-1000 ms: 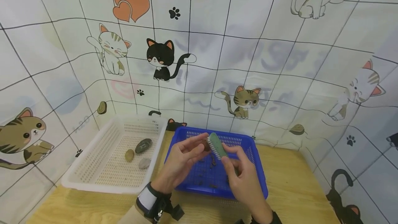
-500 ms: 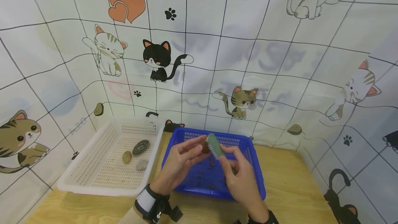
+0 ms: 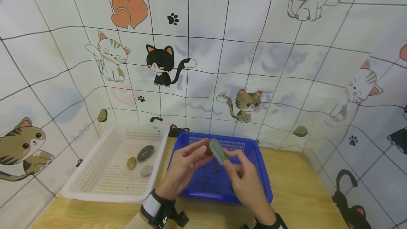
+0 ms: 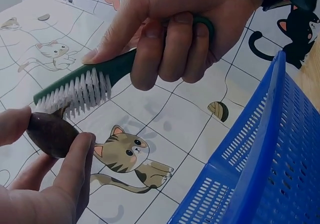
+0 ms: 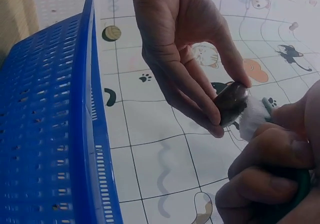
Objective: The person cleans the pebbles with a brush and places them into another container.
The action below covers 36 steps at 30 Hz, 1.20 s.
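Observation:
My left hand (image 3: 183, 167) pinches a smooth dark brown stone (image 4: 52, 134) between thumb and fingertips, over the blue basket. A brownish bit of dirt sticks up from the stone's top in the left wrist view. My right hand (image 3: 246, 177) grips a green scrubbing brush (image 3: 219, 150) by its looped handle, thumb laid along its back. The brush's white bristles (image 4: 77, 91) meet the stone's upper side. In the right wrist view the stone (image 5: 232, 104) shows a glossy face, with the bristles against its edge.
Below both hands sits a blue plastic basket (image 3: 265, 183) with dark crumbs of dirt on its floor. To its left a white basket (image 3: 86, 193) holds a dark green stone (image 3: 146, 153), a tan stone (image 3: 131, 163) and a grey stone (image 3: 147, 171). Behind the wooden table (image 3: 299, 186) hangs a cat-print sheet (image 3: 206, 59).
The brush shifts slightly along the stone, in small strokes, while both hands stay over the blue basket. The head view tilts a little. Stones in the white basket stay put.

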Each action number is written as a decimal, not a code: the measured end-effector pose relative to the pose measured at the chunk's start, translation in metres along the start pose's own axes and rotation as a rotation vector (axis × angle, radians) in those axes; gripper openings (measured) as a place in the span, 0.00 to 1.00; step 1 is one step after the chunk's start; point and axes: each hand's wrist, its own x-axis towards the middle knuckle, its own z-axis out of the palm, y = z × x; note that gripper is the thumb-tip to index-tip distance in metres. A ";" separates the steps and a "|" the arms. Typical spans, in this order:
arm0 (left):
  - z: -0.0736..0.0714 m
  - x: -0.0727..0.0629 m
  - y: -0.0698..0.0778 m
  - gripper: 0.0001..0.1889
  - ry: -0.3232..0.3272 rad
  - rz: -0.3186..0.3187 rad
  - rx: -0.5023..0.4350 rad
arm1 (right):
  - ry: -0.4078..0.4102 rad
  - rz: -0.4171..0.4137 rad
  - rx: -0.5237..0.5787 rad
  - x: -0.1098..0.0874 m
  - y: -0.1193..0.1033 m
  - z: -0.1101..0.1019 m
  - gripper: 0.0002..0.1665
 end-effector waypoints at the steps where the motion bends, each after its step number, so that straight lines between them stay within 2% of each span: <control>1: 0.000 0.000 -0.001 0.29 -0.005 -0.002 0.002 | -0.001 -0.006 0.001 0.000 0.001 0.000 0.17; 6: -0.003 0.001 -0.007 0.28 -0.029 -0.027 0.040 | 0.016 0.011 0.000 -0.001 0.005 0.002 0.18; 10: -0.005 0.002 -0.008 0.26 0.018 -0.014 -0.015 | 0.012 0.047 -0.011 0.000 0.009 0.003 0.18; 13: -0.007 0.003 -0.006 0.26 0.040 -0.002 -0.022 | -0.006 0.045 -0.006 0.000 0.010 0.004 0.18; 17: -0.006 0.003 -0.004 0.28 0.017 -0.024 0.024 | -0.002 0.013 0.006 0.001 0.009 0.008 0.18; 21: -0.005 0.003 -0.002 0.28 0.001 -0.039 0.033 | 0.036 0.041 -0.007 0.004 0.008 0.011 0.19; 26: -0.006 0.004 0.000 0.27 0.049 -0.035 -0.025 | 0.041 0.085 -0.022 0.005 0.010 0.012 0.19; 32: -0.005 0.006 0.001 0.23 0.116 -0.019 -0.089 | 0.010 0.046 -0.015 0.004 0.012 0.015 0.18; 36: -0.006 0.005 0.000 0.22 0.075 -0.051 -0.024 | 0.032 0.029 -0.013 0.005 0.012 0.018 0.19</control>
